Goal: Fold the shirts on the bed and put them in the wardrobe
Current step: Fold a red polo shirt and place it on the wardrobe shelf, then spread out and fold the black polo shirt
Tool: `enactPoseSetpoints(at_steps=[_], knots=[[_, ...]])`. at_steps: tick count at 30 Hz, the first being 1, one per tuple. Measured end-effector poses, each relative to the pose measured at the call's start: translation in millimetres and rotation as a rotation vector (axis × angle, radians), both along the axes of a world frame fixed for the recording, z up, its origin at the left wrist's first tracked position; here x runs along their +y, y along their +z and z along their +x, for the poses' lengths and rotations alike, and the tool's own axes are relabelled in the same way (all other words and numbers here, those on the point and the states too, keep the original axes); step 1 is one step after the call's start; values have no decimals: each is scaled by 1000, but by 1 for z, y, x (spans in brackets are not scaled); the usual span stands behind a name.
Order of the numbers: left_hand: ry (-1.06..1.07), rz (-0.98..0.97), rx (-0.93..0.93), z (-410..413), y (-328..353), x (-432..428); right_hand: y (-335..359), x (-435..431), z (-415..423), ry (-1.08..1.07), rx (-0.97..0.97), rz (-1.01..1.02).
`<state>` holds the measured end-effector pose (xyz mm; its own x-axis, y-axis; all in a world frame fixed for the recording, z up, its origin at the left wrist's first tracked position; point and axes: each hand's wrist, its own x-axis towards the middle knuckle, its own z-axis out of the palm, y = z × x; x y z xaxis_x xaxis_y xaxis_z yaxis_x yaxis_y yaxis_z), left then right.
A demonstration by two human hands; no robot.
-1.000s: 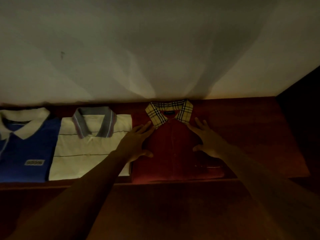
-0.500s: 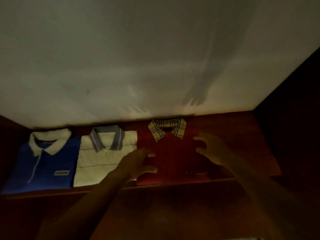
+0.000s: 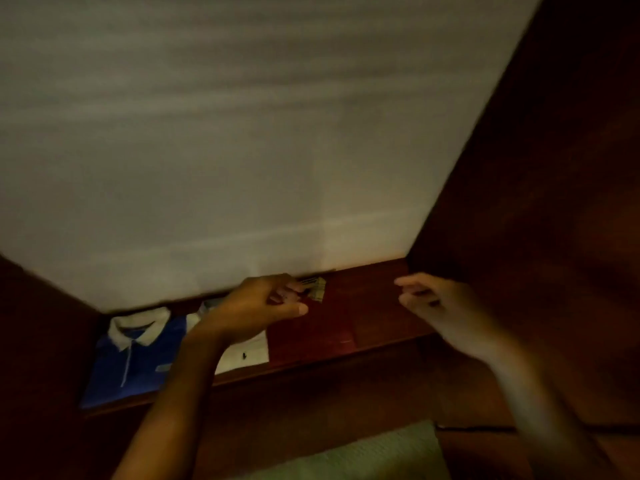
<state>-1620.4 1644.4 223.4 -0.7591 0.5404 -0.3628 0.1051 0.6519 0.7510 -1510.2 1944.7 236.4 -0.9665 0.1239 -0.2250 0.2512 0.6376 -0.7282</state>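
At lower centre, the left hand [image 3: 256, 306] and right hand [image 3: 440, 306] are held loosely curled, nothing gripped, either side of the folded red shirt [image 3: 311, 336] on the wardrobe shelf [image 3: 381, 289].

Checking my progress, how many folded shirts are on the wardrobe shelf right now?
3: a blue shirt at the left, a cream shirt in the middle partly behind the left hand, a red shirt at the right.
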Motion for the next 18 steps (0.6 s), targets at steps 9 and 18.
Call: enactPoseSetpoints(at_steps=[9, 18], knots=[[-638, -120, 86, 91, 73, 88, 79, -31, 215, -399, -179, 112], [-1469, -62, 287, 317, 101, 186, 86, -153, 498, -1183, -228, 143]])
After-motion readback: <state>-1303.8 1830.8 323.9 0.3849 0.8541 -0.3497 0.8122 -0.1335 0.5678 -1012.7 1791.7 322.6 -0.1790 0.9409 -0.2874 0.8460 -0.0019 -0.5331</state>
